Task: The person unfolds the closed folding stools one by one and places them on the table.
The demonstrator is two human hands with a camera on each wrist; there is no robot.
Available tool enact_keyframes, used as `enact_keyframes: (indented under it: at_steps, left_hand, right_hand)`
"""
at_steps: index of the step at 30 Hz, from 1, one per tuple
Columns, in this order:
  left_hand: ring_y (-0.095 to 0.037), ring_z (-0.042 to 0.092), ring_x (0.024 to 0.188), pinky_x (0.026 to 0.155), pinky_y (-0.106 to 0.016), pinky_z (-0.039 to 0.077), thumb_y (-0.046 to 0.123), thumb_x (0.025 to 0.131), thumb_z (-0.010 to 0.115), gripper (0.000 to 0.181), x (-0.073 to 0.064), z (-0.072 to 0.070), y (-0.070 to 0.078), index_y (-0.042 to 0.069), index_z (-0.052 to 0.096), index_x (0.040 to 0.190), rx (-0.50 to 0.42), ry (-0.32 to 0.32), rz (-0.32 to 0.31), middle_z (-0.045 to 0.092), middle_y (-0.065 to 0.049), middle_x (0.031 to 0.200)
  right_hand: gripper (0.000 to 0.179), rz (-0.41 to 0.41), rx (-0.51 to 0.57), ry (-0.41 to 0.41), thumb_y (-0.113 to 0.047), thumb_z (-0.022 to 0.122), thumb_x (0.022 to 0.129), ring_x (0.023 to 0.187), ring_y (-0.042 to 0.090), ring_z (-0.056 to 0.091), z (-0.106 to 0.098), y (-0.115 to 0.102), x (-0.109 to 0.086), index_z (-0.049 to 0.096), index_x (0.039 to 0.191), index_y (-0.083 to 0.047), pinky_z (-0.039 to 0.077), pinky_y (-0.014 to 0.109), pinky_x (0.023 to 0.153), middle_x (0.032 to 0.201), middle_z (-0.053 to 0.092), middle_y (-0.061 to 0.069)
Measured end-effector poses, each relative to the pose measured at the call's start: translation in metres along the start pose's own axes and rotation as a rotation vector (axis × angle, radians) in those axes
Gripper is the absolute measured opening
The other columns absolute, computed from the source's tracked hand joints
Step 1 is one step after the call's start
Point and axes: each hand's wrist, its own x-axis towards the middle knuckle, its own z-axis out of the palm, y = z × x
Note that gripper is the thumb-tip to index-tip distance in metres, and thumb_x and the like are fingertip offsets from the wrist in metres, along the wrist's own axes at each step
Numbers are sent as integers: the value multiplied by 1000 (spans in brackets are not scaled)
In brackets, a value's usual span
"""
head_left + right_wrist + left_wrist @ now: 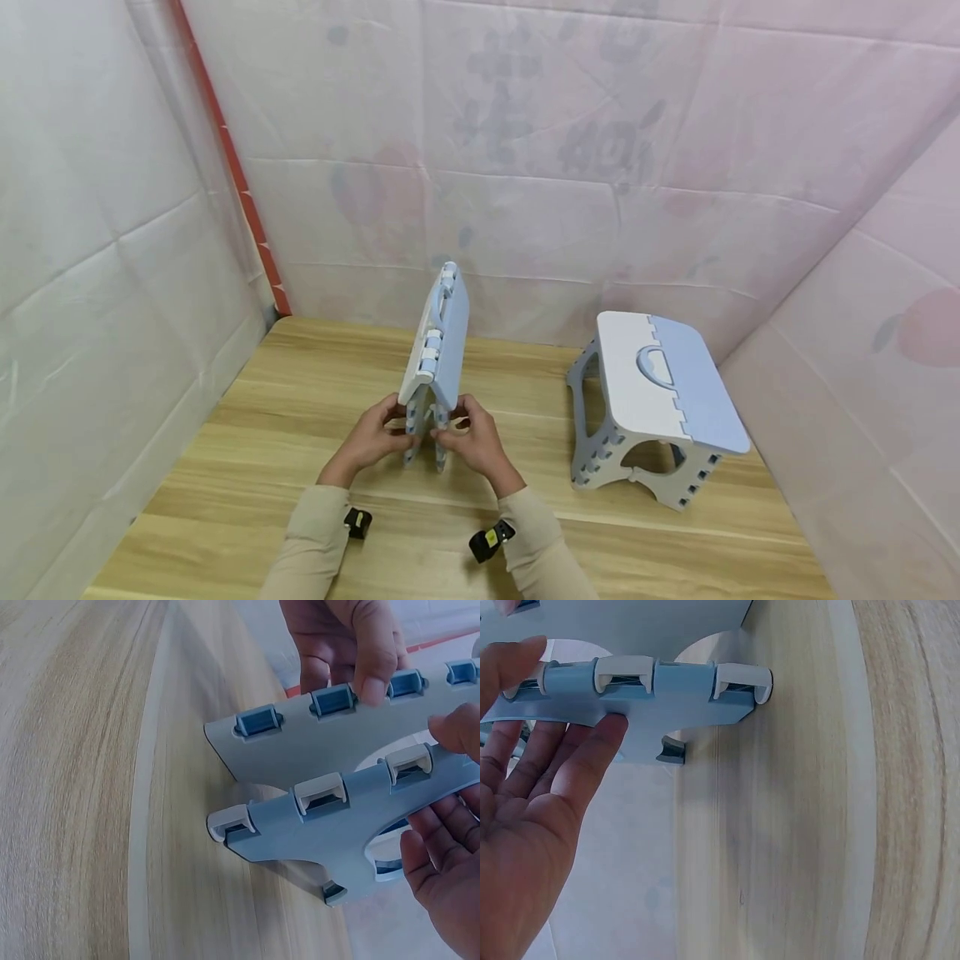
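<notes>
A half-folded blue-and-white folding step stool [456, 342] stands on the wooden table, its two seat halves tipped steeply together into a ridge. My left hand [372, 435] grips its left leg panel, thumb on the near edge and fingers behind. On the other side, my right hand [480, 440] holds the right leg panel [289, 829] between thumb and fingers. The two panels stand a little apart at the bottom, as the right wrist view shows. Hinge knuckles line their edges. Part of the stool's inside is hidden.
To the right, a second folding stool [660, 383] of the same kind stands fully unfolded on the wooden table [247, 467]. Pale plastic sheeting [525, 167] walls the back and both sides. A red strip [232, 158] runs down the back left corner.
</notes>
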Motion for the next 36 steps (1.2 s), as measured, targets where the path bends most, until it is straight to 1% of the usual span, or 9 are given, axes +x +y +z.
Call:
enact_keyframes:
  at_steps: [4, 9, 18, 22, 26, 32, 36]
  left_hand:
    - [-44, 49, 109, 89, -50, 43, -12, 75, 68, 57, -1, -1, 0, -5, 46, 127, -6, 1, 18, 55, -23, 111]
    - [-43, 49, 110, 90, -48, 42, -12, 75, 69, 55, -3, -2, 0, -5, 48, 125, -22, 10, 15, 55, -22, 111]
    - [-45, 47, 110, 91, -50, 42, -16, 75, 66, 48, -4, -4, -1, -7, 49, 119, -38, 3, 11, 54, -23, 107]
    - [-45, 47, 110, 91, -50, 41, -16, 74, 66, 48, -1, -5, -15, -6, 50, 118, -43, 4, 18, 54, -21, 107]
    - [-42, 48, 109, 91, -47, 43, -13, 74, 69, 48, 1, -8, -28, -5, 51, 118, -44, 8, 25, 55, -19, 108]
    - [-44, 48, 109, 89, -45, 44, -9, 74, 71, 44, 2, -10, -35, -5, 52, 113, -63, 0, 49, 55, -20, 108]
    - [-45, 47, 110, 88, -44, 45, -8, 74, 72, 42, 3, -13, -35, -4, 52, 112, -72, -19, 30, 54, -20, 109]
  right_hand:
    - [32, 9, 3, -5, 4, 70, 75, 94, 46, 51, -4, -1, -1, 52, 102, 7, 41, 56, 79, 95, 56, 22]
    - [33, 15, 22, -17, 4, 70, 75, 95, 46, 51, -8, 0, -2, 53, 103, 7, 39, 60, 80, 97, 57, 22]
    - [28, -2, 16, -44, 8, 68, 74, 92, 45, 52, -18, 4, -3, 54, 98, 7, 40, 60, 78, 96, 58, 23]
    - [28, -7, 15, -49, 8, 69, 74, 92, 43, 52, -22, 8, -4, 55, 98, 6, 40, 59, 78, 96, 58, 21]
    - [28, -16, 13, -48, 7, 69, 74, 92, 41, 53, -25, 12, -5, 56, 99, 5, 40, 59, 78, 97, 59, 18]
    - [27, -20, 9, -44, 6, 69, 75, 92, 39, 54, -30, 16, -6, 56, 98, 5, 41, 58, 77, 97, 59, 21]
    - [27, -2, 21, -38, 7, 70, 75, 94, 41, 53, -31, 18, -7, 56, 98, 5, 40, 59, 79, 98, 59, 21]
